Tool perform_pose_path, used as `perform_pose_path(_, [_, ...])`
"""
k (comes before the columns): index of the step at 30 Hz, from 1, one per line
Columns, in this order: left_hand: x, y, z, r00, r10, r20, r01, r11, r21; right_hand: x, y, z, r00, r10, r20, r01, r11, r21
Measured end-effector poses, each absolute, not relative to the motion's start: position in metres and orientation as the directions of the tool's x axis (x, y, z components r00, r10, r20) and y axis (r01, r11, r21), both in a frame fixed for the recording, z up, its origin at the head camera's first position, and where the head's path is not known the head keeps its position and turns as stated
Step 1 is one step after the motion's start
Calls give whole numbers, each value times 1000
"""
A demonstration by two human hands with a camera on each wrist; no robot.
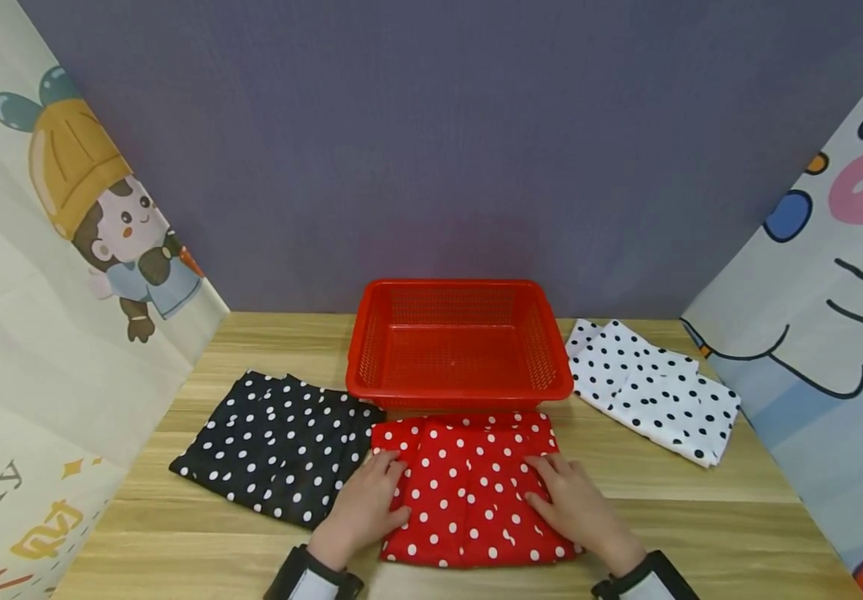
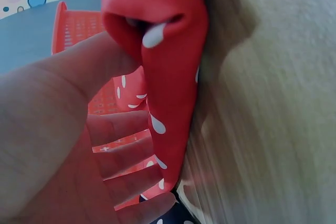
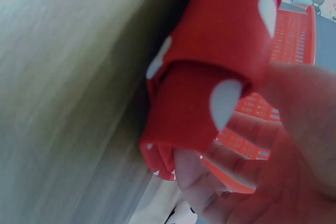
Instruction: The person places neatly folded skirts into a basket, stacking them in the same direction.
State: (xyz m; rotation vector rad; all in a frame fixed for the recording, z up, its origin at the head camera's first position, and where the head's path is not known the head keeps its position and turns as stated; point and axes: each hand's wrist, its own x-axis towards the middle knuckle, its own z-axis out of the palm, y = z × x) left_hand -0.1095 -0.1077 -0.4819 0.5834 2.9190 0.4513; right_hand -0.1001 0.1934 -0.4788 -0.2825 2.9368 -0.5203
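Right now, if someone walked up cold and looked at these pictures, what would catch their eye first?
Probably the folded red polka-dot cloth at the near edge of the wooden table, gripped at its two sides by the left hand and the right hand. Just behind it stands an empty red plastic basket. A black polka-dot cloth lies to its left and a white polka-dot cloth to its right.

Matt dotted red cloth [image 1: 469, 492], perforated plastic basket [image 1: 459, 392], wood-grain table [image 1: 626, 533].
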Motion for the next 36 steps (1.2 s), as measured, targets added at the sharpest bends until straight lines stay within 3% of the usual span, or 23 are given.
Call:
perform_pose_path(13, [-107, -112, -478, -923, 382, -46, 350, 882, 316, -103, 188, -480, -977, -191, -92, -143, 914, -380])
perform_pose_path(22, [-111, -105, -477, -957, 288, 26, 283, 912, 296, -112, 186, -476, -991, -117, -71, -79, 912, -402])
perform_pose_path(27, [-114, -100, -475, -986, 156, 51, 164, 934, 319, -117, 186, -472, -998, -63, -26, -48, 919, -391])
perform_pose_path(36, [-119, -88, -468, -994, -66, -85, -94, 918, 385, -121, 185, -468, -998, 26, -65, 47, 936, -348])
